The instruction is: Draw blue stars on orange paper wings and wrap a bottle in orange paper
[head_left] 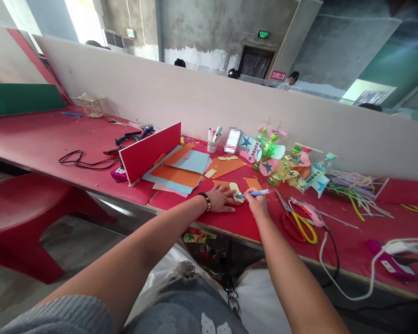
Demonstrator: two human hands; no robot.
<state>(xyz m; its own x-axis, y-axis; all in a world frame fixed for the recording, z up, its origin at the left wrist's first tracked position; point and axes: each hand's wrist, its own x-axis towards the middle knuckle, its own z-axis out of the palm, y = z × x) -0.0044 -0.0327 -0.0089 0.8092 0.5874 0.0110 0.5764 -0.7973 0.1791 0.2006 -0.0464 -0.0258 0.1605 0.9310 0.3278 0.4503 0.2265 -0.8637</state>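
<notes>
My right hand is closed around a blue marker, its tip down on a small pale yellow paper cutout with a dark star on it. Beside the cutout, my left hand lies flat with fingers stretched, the fingertips at its edge. Pieces of orange paper lie just beyond both hands. To the right of my right hand are scissors with red and yellow handles, and a pink glue gun.
Blue and orange paper sheets lie left, near a red divider. A pen cup, a phone, decorated plastic bottles and coloured strips stand or lie behind. A purple power strip and cables are right; a red stool is left.
</notes>
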